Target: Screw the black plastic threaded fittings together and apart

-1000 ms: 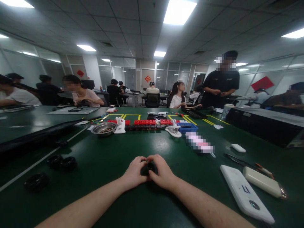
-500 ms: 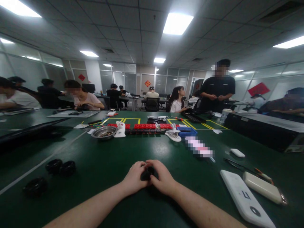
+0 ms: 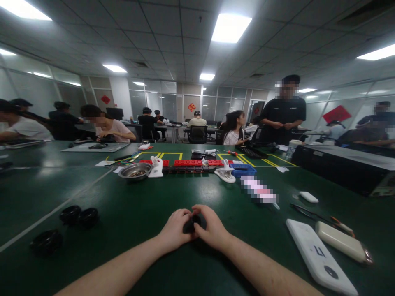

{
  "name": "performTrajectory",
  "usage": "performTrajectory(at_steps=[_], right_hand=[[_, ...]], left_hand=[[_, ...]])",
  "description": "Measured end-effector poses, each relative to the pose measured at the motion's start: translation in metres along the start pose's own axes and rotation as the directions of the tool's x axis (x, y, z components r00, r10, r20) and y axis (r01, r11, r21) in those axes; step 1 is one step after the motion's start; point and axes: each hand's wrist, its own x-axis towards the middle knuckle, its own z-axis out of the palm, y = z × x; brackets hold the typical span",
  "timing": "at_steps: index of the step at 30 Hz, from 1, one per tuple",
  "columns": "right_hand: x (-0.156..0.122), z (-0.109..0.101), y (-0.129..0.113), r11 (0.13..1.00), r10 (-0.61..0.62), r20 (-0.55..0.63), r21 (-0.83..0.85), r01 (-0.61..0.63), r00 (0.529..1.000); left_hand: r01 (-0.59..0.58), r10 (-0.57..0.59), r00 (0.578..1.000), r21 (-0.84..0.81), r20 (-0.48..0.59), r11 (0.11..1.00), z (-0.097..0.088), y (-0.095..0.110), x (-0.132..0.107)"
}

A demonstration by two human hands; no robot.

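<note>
My left hand (image 3: pixel 175 229) and my right hand (image 3: pixel 210 227) meet over the green table (image 3: pixel 132 213), low in the middle of the view. Both are closed around a small black round part (image 3: pixel 190 224), of which only a dark patch shows between the fingers. Three more black round parts lie to the left: a touching pair (image 3: pixel 79 216) and a single one (image 3: pixel 46 241) nearer the table's edge.
To the right lie a white flat device (image 3: pixel 319 257), a cream oblong case (image 3: pixel 341 242), tweezers (image 3: pixel 308 211) and a small white piece (image 3: pixel 309 197). Further back stand a metal bowl (image 3: pixel 135 170), red blocks (image 3: pixel 191 163) and a blue tray (image 3: pixel 242 168). Several people sit at other tables; one stands at right.
My hands stay closed on the black part; the fingers shifted slightly. A long black object at the left has gone out of view. The view tilted a little.
</note>
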Motion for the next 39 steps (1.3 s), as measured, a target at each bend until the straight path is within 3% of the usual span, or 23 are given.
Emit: performTrajectory(at_steps=[4, 9, 12, 18, 25, 33, 39], right_hand=[[-0.0018, -0.0015, 0.0011, 0.998, -0.051, 0.018, 0.034, 0.05, 0.999], [0.0003, -0.0003, 0.0013, 0.998, 0.047, -0.073, -0.03, -0.049, 0.996], [0.0012, 0.0004, 0.0004, 0.997, 0.072, -0.053, -0.037, -0.074, 0.996], [-0.0011, -0.0023, -0.0015, 0.999, -0.03, 0.022, 0.046, 0.029, 0.999], [0.001, -0.0005, -0.0004, 0.997, 0.059, -0.079, -0.049, -0.063, 0.995], [-0.0009, -0.0006, -0.001, 0.999, -0.034, 0.025, 0.043, 0.033, 0.999], [0.001, 0.0019, 0.0027, 0.997, 0.042, -0.092, -0.053, -0.047, 0.995]], left_hand=[[0.014, -0.014, 1.0, 0.004, -0.003, 1.0, 0.0001, 0.0002, -0.0003], [0.018, -0.018, 1.0, 0.0, 0.005, 1.0, -0.0009, 0.0007, -0.0008], [0.022, -0.022, 1.0, 0.003, 0.011, 1.0, -0.0017, 0.0016, -0.0005], [0.021, -0.021, 1.0, -0.001, 0.016, 1.0, -0.0011, 0.0013, 0.0002], [0.024, -0.024, 1.0, 0.01, 0.017, 1.0, -0.0022, 0.0033, -0.0004], [0.005, -0.005, 1.0, 0.005, 0.007, 1.0, 0.0, -0.001, -0.0004], [0.013, -0.014, 1.0, 0.016, 0.012, 1.0, -0.0006, 0.0015, -0.0003]])
